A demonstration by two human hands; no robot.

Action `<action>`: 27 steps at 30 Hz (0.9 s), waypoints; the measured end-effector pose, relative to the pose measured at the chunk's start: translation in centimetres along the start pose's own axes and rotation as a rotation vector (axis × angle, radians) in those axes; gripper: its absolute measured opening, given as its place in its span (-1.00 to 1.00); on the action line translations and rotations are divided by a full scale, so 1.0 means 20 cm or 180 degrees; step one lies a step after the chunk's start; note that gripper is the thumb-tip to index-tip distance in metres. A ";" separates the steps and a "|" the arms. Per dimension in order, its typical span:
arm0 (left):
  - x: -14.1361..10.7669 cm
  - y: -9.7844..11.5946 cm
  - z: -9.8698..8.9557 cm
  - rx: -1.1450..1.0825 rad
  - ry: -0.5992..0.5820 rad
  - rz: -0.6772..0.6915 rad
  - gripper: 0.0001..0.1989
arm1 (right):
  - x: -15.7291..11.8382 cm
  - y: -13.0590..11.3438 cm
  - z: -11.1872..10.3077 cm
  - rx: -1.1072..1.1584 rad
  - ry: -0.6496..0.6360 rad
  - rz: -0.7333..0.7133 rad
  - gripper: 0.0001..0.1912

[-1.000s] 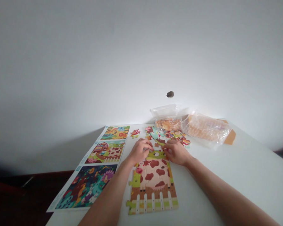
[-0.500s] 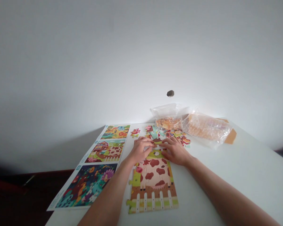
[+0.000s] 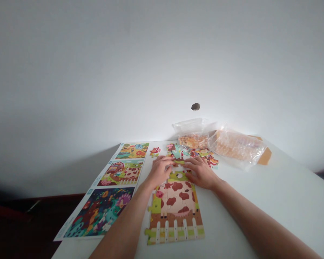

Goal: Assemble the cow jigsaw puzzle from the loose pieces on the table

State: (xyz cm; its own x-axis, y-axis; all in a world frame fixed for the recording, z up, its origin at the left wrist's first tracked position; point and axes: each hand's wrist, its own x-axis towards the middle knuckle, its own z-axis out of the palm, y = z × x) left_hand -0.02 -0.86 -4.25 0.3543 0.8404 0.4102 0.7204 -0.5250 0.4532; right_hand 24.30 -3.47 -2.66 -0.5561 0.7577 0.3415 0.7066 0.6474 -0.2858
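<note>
A joined section of jigsaw (image 3: pixel 177 205), showing a spotted cow above a white fence, lies flat on the white table. Just beyond its far edge is a green and brown piece (image 3: pixel 180 162), with the fingertips of both hands at its sides. My left hand (image 3: pixel 162 170) has its fingers closed on the piece's left end. My right hand (image 3: pixel 200 172) rests at the piece's right end and over the jigsaw's upper right corner, fingers somewhat spread. A heap of loose pieces (image 3: pixel 202 153) lies behind the hands.
At the left lies a sheet (image 3: pixel 97 212) with three printed pictures. A small red piece (image 3: pixel 155 151) sits beside it. Two clear bags of pieces (image 3: pixel 193 138) (image 3: pixel 236 145) stand at the back against the wall, the right one over brown card (image 3: pixel 265 157).
My left hand's fingers have shifted very slightly back at the small piece. The rest looks almost the same.
</note>
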 end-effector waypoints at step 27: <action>-0.01 0.04 -0.02 -0.0035 -0.0267 -0.0001 -0.67 | 0.00 0.01 -0.01 0.0261 0.0144 -0.0008 -0.70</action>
State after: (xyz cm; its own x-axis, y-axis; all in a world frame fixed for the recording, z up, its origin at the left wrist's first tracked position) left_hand 0.18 -1.40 -3.65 0.4030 0.8486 0.3426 0.7141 -0.5257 0.4622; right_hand 24.47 -3.41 -2.63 -0.5362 0.7528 0.3817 0.6660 0.6552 -0.3566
